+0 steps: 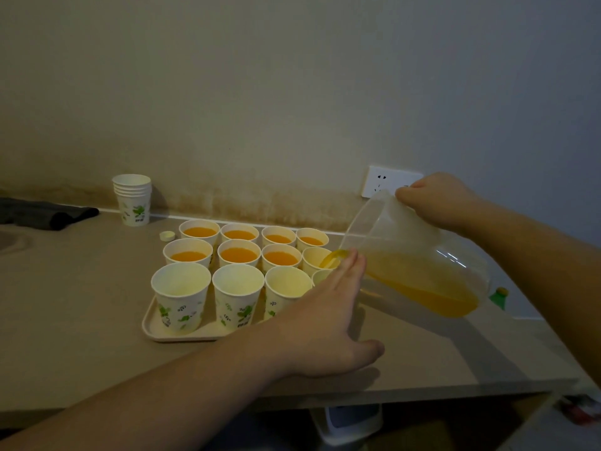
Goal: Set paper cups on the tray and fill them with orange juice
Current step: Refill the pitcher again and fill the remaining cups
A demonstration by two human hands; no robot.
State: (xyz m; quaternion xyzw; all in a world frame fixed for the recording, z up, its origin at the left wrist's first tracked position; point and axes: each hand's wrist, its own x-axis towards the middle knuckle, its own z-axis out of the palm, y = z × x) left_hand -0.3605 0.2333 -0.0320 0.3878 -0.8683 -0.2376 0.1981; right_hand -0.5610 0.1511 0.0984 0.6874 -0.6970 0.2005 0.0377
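1. Beige counter (pixel 97 288) stretched below a stained wall; your tray (pixel 153 333) sat mid-counter.
2. Your right hand (pixel 435 200) gripped the tilted pitcher (pixel 416 265) right of the tray, spout aimed left over the second row's last cup (pixel 317 257).
3. Your left hand (pixel 328 320), fingers straight and pressed together, steadied the spout.
4. You had twelve cups on the tray: seven filled (pixel 239 253), four empty, one filling; spare stack (pixel 133 200) behind-left.

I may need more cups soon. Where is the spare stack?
The stack of spare cups stands on the counter at the far left against the wall, beyond the tray, near the small cap.
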